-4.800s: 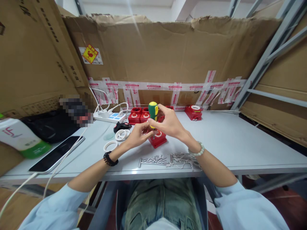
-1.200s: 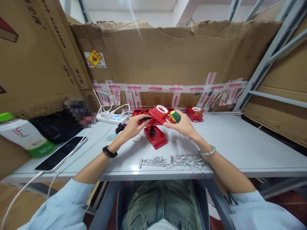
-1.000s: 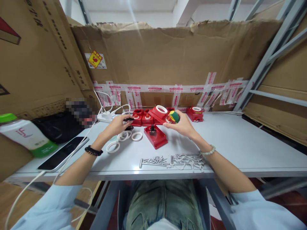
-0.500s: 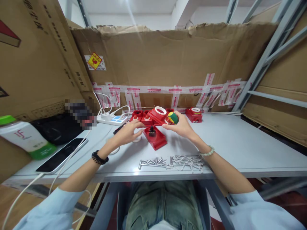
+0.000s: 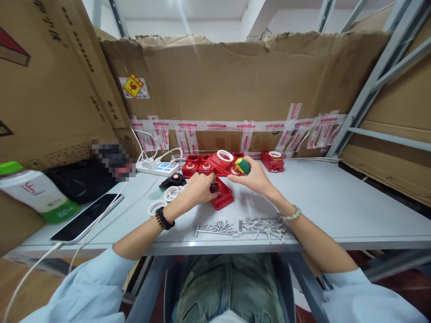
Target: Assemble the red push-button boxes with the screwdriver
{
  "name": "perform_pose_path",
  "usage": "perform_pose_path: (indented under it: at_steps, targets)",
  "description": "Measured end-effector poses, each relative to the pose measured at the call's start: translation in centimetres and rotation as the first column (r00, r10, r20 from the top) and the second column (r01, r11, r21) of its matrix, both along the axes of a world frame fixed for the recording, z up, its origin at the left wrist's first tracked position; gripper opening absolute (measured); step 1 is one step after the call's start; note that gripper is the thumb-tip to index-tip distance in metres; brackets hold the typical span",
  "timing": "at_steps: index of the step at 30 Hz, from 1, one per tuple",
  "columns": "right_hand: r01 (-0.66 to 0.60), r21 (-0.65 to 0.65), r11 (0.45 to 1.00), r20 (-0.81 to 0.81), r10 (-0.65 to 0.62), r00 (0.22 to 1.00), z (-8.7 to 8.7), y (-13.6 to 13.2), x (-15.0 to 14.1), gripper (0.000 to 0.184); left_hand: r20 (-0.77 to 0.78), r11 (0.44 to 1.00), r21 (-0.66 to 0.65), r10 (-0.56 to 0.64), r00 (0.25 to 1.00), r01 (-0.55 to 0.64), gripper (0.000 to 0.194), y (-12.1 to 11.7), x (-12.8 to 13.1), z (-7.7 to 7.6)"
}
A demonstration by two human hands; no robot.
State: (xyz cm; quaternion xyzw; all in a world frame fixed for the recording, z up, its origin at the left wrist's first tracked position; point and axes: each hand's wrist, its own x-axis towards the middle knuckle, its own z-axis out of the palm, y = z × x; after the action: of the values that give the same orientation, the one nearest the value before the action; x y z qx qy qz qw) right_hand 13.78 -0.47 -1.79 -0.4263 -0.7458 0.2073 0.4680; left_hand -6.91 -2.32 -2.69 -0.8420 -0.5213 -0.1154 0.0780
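Observation:
My left hand (image 5: 199, 189) rests on a flat red base plate (image 5: 222, 195) lying on the grey table (image 5: 336, 202), its fingers curled around the black part in the plate's middle. My right hand (image 5: 255, 176) is raised just behind it and closed on a green and yellow screwdriver handle (image 5: 243, 166). It also props up a red cover with a white ring (image 5: 222, 160), tilted toward me. A row of loose screws and metal clips (image 5: 240, 225) lies near the front edge below both hands.
White rings (image 5: 164, 199) and a black part (image 5: 172, 180) lie left of my left hand. More red boxes (image 5: 197, 165) and another (image 5: 273, 160) line the back. A power strip (image 5: 157, 167), phone (image 5: 85, 216), bottle (image 5: 33, 193) and black bag (image 5: 81, 176) are on the left. Cardboard walls surround the table.
Earlier, both hands worked the screwdriver on the red plate. My right hand then lifted the red cover, and my left hand reached left toward the rings, then came back onto the plate.

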Motion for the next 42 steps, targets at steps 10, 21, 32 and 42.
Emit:
perform_pose_path:
  at_steps: [10, 21, 32, 42]
  targets:
    - [0.001, -0.012, 1.000, 0.006, 0.000, 1.000, 0.0, -0.3, -0.2, 0.043, 0.408, 0.997, 0.078, -0.022, 0.913, -0.011, 0.036, -1.6, -9.1, 1.6]
    - [0.021, -0.018, 1.000, 0.044, -0.020, 0.999, 0.0, -0.5, -0.4, 0.044, 0.055, 0.933, -0.029, 0.361, 0.931, -0.360, 0.052, -0.7, -17.6, -2.4]
    - [-0.165, 0.068, 0.984, 0.217, 0.147, 0.965, 0.6, -1.9, -0.7, 0.043, 0.338, 0.912, 0.220, -0.404, 0.850, 0.346, 0.058, -1.2, -3.7, 2.9]
    - [-0.193, 0.190, 0.963, 0.233, 0.147, 0.961, 1.2, -2.1, -0.2, 0.042, 0.553, 0.888, 0.166, -0.444, 0.705, 0.428, 0.043, 1.0, -3.1, 2.0]
